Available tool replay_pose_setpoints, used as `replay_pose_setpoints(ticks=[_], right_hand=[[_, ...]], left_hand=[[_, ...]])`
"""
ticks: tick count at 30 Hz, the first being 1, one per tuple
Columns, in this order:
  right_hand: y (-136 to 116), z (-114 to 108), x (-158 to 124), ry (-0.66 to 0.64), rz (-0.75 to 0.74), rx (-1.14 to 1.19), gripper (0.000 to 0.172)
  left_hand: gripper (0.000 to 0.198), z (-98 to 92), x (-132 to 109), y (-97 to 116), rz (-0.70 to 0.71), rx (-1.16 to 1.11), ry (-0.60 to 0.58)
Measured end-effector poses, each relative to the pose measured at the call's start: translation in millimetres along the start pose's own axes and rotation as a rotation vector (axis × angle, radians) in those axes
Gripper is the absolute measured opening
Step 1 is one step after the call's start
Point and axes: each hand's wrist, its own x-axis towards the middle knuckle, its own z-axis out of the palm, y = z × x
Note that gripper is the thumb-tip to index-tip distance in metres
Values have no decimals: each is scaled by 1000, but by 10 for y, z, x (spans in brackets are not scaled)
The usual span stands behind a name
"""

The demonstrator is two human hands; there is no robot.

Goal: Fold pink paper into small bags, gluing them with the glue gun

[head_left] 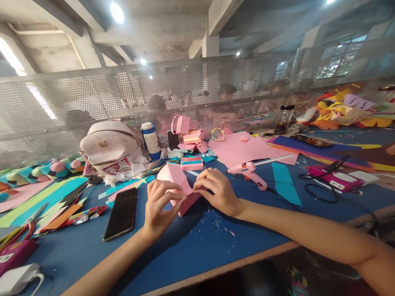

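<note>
A folded pink paper box (175,176) stands on the blue table between my two hands. My left hand (162,201) grips its near left side, thumb low and fingers bent over the paper. With fingertips pinched, my right hand (216,191) holds the box's right edge, close to the left fingertips. A pink hot glue gun (251,173) lies to the right of my right hand. Behind the box is a small pink and blue paper piece (191,163). A black phone (121,213) rests left of my left hand.
A backpack (108,144) and a white and blue bottle (150,139) stand at the back. Pink paper sheets (243,146), coloured strips (49,201) and scissors (33,216) lie around. A power strip (333,179) with cables sits right. Behind a perforated metal screen (117,96) are other people.
</note>
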Motion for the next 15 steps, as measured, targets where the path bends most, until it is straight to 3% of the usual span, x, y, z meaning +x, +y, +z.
replay_pose_setpoints(ticks=[15], right_hand=[[18, -1, -15, 22, -28, 37, 8]], left_hand=[[12, -22, -5, 3, 16, -40, 11]])
